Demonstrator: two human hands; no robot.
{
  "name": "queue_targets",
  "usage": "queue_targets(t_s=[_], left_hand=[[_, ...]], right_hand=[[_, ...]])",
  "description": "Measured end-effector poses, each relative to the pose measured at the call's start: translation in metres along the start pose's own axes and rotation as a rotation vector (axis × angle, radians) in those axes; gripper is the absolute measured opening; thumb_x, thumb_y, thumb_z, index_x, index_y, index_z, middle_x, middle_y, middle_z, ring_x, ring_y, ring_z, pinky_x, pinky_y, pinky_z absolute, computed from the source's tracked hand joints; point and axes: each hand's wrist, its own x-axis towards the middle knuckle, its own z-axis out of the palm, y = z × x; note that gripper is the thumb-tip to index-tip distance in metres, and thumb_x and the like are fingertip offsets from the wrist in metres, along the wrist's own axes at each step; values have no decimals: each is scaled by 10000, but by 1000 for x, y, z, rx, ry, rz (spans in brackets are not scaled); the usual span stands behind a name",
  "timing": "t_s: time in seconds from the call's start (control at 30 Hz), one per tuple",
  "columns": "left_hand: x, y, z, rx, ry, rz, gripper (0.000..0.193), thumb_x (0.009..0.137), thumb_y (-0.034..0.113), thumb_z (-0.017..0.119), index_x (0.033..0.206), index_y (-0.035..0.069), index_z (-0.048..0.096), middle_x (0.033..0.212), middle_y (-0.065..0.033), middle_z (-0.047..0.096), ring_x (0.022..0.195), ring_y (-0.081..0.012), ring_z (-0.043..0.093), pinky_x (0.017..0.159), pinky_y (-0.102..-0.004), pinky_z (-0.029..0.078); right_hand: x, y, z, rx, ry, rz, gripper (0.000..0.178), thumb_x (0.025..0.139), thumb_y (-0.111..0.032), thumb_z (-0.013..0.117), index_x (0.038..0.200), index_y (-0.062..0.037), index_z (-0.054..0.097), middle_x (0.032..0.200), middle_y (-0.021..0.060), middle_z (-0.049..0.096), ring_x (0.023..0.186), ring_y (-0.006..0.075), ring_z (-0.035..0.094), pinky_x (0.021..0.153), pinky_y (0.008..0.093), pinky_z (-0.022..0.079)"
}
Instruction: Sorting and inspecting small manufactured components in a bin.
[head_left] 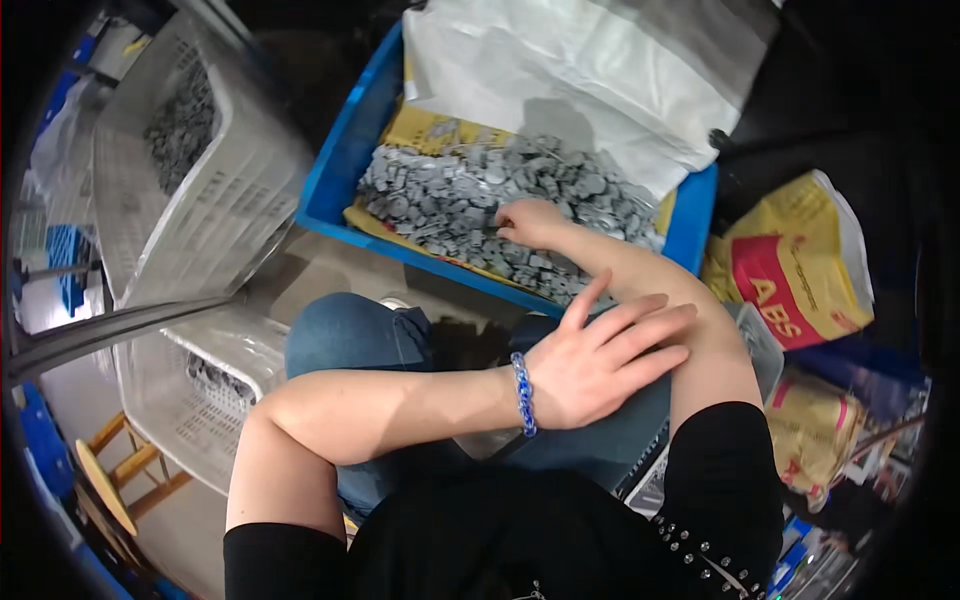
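My right hand (532, 222) reaches into a heap of small grey plastic parts (440, 190). Its fingers curl together at the surface of the heap, and what they hold, if anything, is too small to make out. The heap lies in a blue bin (335, 165) lined with a yellow sack (430, 130), whose white side (560, 60) is folded back over the far edge. My left hand (610, 365), with a blue beaded bracelet (522, 395) at the wrist, is open above my lap. Its spread fingers overlap my right forearm in this view and hold nothing.
At the left, white plastic baskets (200, 210) hold more dark grey parts (185, 130). A wooden stool (105, 475) stands at the lower left. Yellow and red sacks (800, 265) stand to the right of the bin. My knees (350, 345) are close to its near edge.
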Motion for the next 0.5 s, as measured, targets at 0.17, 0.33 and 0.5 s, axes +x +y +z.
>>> queue_targets(t_s=[0.17,0.33,0.5], left_hand=[[-4,-31,-43,-105,47,-177,520,681,133,648,1189,147,541,1324,-148,418,1157,-301,464,1007,-518,287],[-14,-47,-69,-189,-2,-333,456,700,120,653,1150,103,580,1287,-188,440,1119,-332,495,987,-514,317],[-17,-58,-86,-273,-95,-395,449,676,120,683,1118,88,615,1256,-201,460,1116,-327,498,951,-501,371]], right_hand=[[88,-3,26,-186,166,-79,384,752,-167,589,1112,-49,522,1067,144,556,1029,305,539,773,411,477],[171,13,37,-149,431,73,326,791,-101,493,1109,-34,514,1119,118,521,1085,283,484,863,392,433],[210,50,27,-235,359,205,510,766,-104,516,1264,-57,419,1224,157,496,1180,298,430,977,442,341]])
